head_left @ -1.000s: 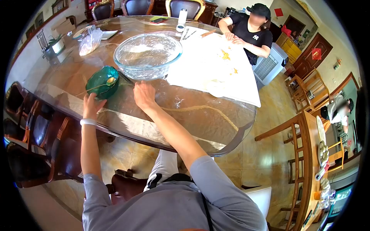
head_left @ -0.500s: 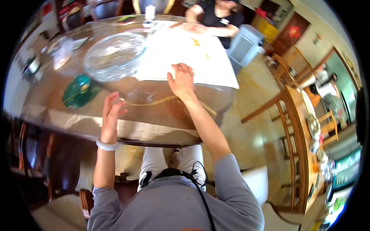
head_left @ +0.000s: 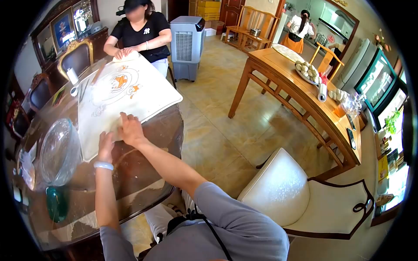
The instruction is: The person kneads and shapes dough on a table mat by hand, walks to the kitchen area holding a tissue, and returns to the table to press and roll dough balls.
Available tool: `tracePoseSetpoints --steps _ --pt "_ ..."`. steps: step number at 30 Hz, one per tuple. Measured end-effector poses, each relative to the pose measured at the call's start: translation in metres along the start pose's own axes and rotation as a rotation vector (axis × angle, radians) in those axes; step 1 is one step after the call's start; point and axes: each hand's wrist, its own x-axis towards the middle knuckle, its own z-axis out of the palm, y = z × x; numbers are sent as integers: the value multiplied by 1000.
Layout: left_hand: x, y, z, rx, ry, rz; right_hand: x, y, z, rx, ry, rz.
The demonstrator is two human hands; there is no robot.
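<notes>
My left hand (head_left: 106, 147) is at the near edge of the white printed mat (head_left: 152, 95), its fingers stretched out beside a pale, dough-like lump (head_left: 115, 130). Just to its right, my right hand (head_left: 132, 130) rests with extended fingers at the lump's other side. Neither hand is closed round it, and the fingers partly hide it. A large clear glass bowl (head_left: 60, 152) stands left of the mat, with a green bowl (head_left: 57, 204) below it. On the mat's far part, a co-worker's hands (head_left: 125, 53) press on another pale piece.
The co-worker (head_left: 141, 32) sits across the table, beside an air cooler (head_left: 187, 48). A rolling pin (head_left: 98, 74) and a white bottle (head_left: 72, 76) lie towards the far left. A white chair (head_left: 278, 191) and wooden side table (head_left: 283, 65) stand right.
The view has swung right. My hands have left the green bowl and come together at the lump on the mat. My right hand arrived from the mat's edge.
</notes>
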Motion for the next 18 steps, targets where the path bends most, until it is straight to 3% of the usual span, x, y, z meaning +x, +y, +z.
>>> tracePoseSetpoints --steps 6,9,11,15,18 --pt "8 7 -4 -232 -49 -70 -4 -16 -20 275 29 -116" --pt "9 12 -20 -315 -274 -128 -2 -24 -31 477 50 -184" --pt "-20 42 -8 -400 -313 -122 2 -22 -35 649 69 -232" --pt "-70 78 4 -444 -350 -8 1 -19 -39 1304 -109 35" --pt "-83 75 4 -397 -321 97 -7 -26 -48 1272 -346 80"
